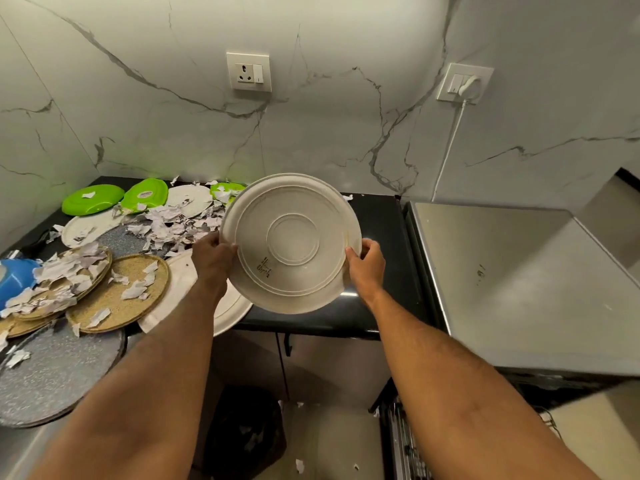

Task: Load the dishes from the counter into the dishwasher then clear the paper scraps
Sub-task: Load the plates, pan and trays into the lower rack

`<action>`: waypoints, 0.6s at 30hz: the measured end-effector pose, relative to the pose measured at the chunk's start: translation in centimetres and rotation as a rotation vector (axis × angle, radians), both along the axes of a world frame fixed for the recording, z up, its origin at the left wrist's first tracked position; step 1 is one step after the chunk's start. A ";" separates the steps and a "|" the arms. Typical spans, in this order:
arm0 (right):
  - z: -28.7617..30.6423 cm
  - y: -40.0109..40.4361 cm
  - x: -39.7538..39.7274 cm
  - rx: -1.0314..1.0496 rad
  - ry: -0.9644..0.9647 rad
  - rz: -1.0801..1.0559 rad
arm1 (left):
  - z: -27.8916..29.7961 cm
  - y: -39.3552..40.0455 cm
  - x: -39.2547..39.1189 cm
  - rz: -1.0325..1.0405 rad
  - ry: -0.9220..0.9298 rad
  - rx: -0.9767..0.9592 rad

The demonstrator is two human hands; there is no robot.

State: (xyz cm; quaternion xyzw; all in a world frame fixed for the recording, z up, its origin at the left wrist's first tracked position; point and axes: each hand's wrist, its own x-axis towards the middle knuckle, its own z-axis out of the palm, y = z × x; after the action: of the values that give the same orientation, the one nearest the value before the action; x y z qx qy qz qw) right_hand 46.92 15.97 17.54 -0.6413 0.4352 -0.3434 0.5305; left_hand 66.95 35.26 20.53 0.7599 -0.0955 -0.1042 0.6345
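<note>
The plate (291, 243) is up off the worktop (374, 237), tilted with its underside toward the camera, held above the near edge of the dark surface. The left hand (211, 258) grasps the left rim, fingers curled behind and thumb on the near face; the right hand (367, 265) pinches the right rim the same way. There may be a second plate nested behind it, since a double edge shows along the top, but that is hard to tell.

It looks like glazed ceramic: stiff, moderately heavy for its size, smooth and so likely slippery, and it would chip or break if knocked against the stone edge or the rack. Opposite points of the rim, as now, are the soundest hold; the raised foot ring on the underside gives the fingers nothing to hook. For slotting it into the dishwasher (401, 441), whose rack shows low at the near right, one hand on the upper rim should do, the plate going in edge-first.

To the left the worktop carries more dishes: green plates (92, 199) at the far side, woven trays (117, 299) nearer, a grey platter (59, 375) nearest, and a white plate (232, 317) just under the left forearm. Paper scraps (162, 223) lie thick over them; those are light and soft and will want gathering, not gripping.
</note>
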 end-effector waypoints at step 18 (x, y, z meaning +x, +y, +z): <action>-5.0 4.0 -16.6 -0.070 0.060 -0.102 | -6.5 -0.2 -12.7 -0.127 -0.138 0.240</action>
State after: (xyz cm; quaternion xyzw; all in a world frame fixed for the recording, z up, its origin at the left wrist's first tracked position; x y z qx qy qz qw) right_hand 30.34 19.92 12.59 -0.6464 0.4709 -0.3657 0.4761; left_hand 54.25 35.11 14.06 0.8279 -0.1736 -0.1024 0.5234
